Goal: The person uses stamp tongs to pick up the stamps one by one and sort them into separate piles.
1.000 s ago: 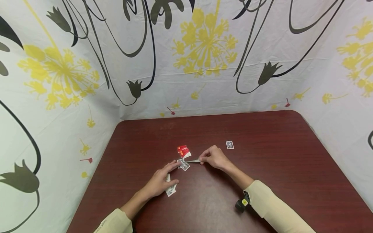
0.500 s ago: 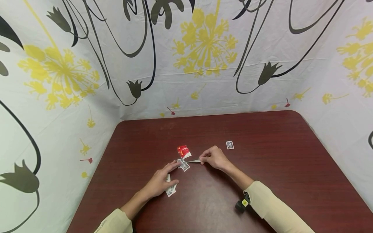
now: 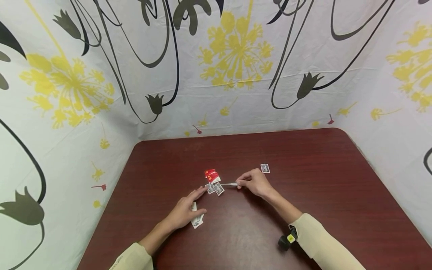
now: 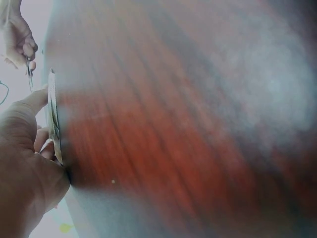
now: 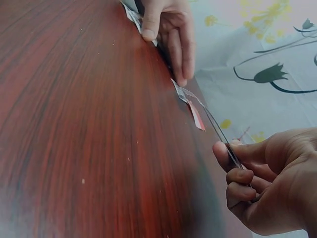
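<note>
My right hand point(image 3: 254, 182) pinches slim metal tweezers point(image 3: 230, 184) between thumb and fingers. Their tips reach the edge of a small grey-and-white stamp point(image 3: 219, 189); whether they grip it is too small to tell. Just left of it lies a similar grey stamp point(image 3: 210, 188), with the fingertips of my left hand point(image 3: 183, 212) at its edge. The left fingers are stretched out flat over the table. Several pale stamps point(image 3: 197, 221) lie partly hidden beneath that hand, by the thumb. In the right wrist view the tweezers point(image 5: 214, 121) slant toward the stamps.
Several red stamps point(image 3: 212, 176) overlap just beyond the grey pair. A single grey stamp point(image 3: 265, 168) lies farther back on the right. The dark red wooden table point(image 3: 303, 168) ends at a patterned cloth backdrop point(image 3: 189, 75).
My right hand has shifted right with the tweezers. The grey stamp at their tips has slid right and slightly away, uncovering more of the stamp beside it. The left hand stays nearly in place.
</note>
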The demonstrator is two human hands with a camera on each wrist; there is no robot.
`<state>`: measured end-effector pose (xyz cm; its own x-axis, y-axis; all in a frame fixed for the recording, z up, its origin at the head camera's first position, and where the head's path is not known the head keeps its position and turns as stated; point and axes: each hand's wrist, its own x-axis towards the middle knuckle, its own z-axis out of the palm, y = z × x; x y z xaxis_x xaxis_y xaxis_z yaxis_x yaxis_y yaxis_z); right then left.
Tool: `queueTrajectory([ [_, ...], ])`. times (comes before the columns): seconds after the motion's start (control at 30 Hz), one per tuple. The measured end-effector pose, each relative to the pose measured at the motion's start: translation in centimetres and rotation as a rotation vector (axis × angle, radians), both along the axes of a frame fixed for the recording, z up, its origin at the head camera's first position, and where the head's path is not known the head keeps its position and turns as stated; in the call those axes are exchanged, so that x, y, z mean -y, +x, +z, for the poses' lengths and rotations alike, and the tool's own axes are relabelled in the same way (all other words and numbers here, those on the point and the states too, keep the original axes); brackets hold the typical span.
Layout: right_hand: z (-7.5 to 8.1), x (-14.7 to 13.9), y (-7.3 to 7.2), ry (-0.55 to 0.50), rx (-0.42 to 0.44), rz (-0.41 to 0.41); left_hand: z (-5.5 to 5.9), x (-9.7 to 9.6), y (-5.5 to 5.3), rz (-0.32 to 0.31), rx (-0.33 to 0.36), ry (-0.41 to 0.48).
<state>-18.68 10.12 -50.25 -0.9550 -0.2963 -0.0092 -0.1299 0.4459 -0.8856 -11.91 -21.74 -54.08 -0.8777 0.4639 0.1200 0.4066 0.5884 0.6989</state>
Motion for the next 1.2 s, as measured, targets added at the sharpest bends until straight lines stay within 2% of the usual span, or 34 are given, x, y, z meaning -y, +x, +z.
queueTrajectory([
  [0.3,0.5,-2.4,0.4,-0.027,0.046,-0.070,0.2,-0.1,0.1,0.006,0.013,-0.008],
  [0.43,0.7,-3.8,0.6,-0.033,0.032,-0.101,0.2,-0.2,0.1,0.012,0.017,-0.014],
  [0.9,1.4,-9.5,1.8,-0.028,0.065,-0.319,0.2,-0.2,0.2,0.016,0.051,0.001],
  [1.2,0.8,-12.3,2.1,-0.047,0.081,-0.413,0.2,-0.1,0.3,0.013,0.055,-0.003],
])
